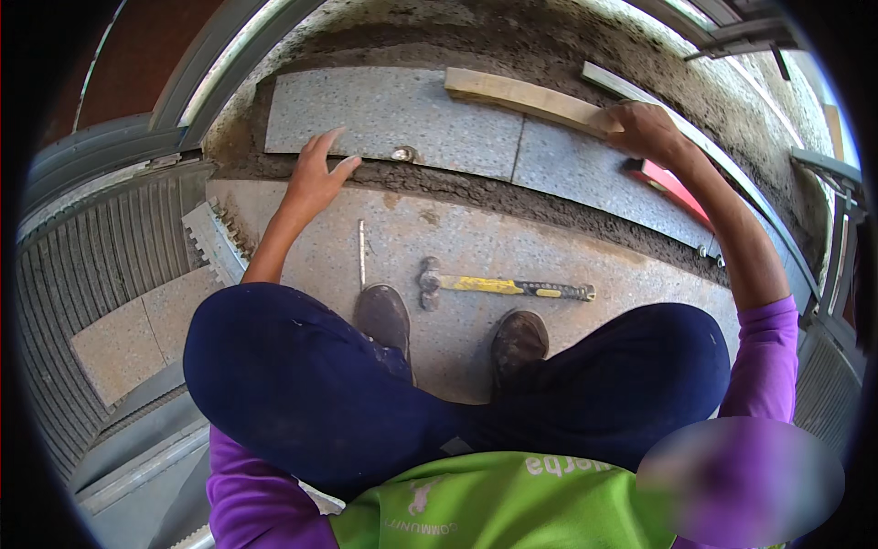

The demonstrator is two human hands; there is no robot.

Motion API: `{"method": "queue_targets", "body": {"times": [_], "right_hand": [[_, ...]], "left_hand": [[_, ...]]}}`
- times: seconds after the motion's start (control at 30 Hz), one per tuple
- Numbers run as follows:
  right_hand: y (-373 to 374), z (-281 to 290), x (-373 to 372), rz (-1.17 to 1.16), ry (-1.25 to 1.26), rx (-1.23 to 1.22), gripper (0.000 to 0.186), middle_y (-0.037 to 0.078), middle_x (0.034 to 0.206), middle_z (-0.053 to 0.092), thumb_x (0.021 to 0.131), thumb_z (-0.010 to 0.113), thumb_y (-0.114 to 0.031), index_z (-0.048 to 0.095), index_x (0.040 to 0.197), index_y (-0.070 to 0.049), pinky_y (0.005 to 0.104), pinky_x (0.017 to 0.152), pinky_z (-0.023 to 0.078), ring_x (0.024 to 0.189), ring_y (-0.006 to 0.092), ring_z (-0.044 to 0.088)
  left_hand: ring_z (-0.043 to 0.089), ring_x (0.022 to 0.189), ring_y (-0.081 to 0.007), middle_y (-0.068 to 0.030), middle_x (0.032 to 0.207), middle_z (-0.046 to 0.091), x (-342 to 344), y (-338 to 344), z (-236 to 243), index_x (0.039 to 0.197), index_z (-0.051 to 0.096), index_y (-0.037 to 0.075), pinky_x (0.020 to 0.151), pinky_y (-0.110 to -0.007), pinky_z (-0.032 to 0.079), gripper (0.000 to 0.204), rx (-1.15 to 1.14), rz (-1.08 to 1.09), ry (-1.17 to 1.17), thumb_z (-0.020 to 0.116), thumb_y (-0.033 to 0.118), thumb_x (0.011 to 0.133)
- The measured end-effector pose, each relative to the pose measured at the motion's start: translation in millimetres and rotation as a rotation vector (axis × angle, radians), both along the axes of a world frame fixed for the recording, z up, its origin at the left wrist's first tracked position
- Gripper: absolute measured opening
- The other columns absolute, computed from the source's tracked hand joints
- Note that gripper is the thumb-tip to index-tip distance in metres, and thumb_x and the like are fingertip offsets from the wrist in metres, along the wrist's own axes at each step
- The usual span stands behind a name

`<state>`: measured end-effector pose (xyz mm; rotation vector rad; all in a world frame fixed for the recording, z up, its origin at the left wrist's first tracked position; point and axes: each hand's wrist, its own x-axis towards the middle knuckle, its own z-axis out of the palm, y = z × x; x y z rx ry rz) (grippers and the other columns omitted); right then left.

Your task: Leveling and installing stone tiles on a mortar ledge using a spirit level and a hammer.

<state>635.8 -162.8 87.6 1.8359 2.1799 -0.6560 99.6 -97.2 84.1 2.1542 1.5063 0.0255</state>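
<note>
My right hand [643, 133] is closed round the right end of a wooden batten [526, 97], which lies across a large grey speckled tile [393, 110]. A second speckled tile [585, 165] joins it on the right, with a narrow seam between them. Fingers spread, my left hand [322, 174] rests at the near edge of the left tile and holds nothing. A small shiny metal piece [403, 154] sits at that same edge. Below my right forearm, a red level-like bar [677, 194] lies on the right tile.
A hammer [503, 285] with a yellow and black handle lies before my shoes, near a thin white stick [362, 252]. A notched trowel [214, 245] is at the left. Dark mortar [457, 194] borders the tiles. A long metal strip [704, 137] runs along the far right.
</note>
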Motion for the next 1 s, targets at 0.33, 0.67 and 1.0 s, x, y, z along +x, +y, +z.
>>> {"method": "queue_targets", "body": {"times": [0.33, 0.67, 1.0], "right_hand": [[97.6, 2.2, -187.0, 0.189, -0.042, -0.066, 0.031, 0.017, 0.101, 0.075, 0.089, 0.068, -0.027, 0.075, 0.109, -0.005, 0.0439, 0.089, 0.059, 0.095, 0.0314, 0.075], [130.1, -12.6, -261.5, 0.183, -0.036, 0.035, 0.036, 0.018, 0.108, 0.074, 0.093, 0.063, -0.031, 0.072, 0.113, -0.003, 0.0422, 0.093, 0.059, 0.102, 0.0317, 0.074], [-98.7, 27.2, -226.4, 0.644, -0.013, -0.575, 0.05, 0.019, 0.099, 0.071, 0.103, 0.054, -0.049, 0.058, 0.119, -0.001, 0.0444, 0.071, 0.059, 0.088, 0.0322, 0.073]], "left_hand": [[0.046, 0.137, -0.0386, -0.0192, 0.146, 0.051, 16.6, 25.8, 5.1, 0.143, 0.051, 0.001, 0.115, -0.046, 0.038, 0.059, 0.292, -0.287, -0.15, 0.073, 0.019, 0.092], [0.036, 0.147, -0.0362, -0.0152, 0.155, 0.043, 28.8, 109.5, -40.4, 0.153, 0.041, 0.009, 0.123, -0.054, 0.026, 0.077, 0.45, -0.425, 0.066, 0.077, 0.023, 0.086], [0.054, 0.127, -0.0304, -0.009, 0.132, 0.061, 7.8, 147.7, -64.7, 0.14, 0.052, 0.013, 0.103, -0.052, 0.04, 0.061, 0.367, -0.521, 0.161, 0.078, 0.025, 0.086]]}}
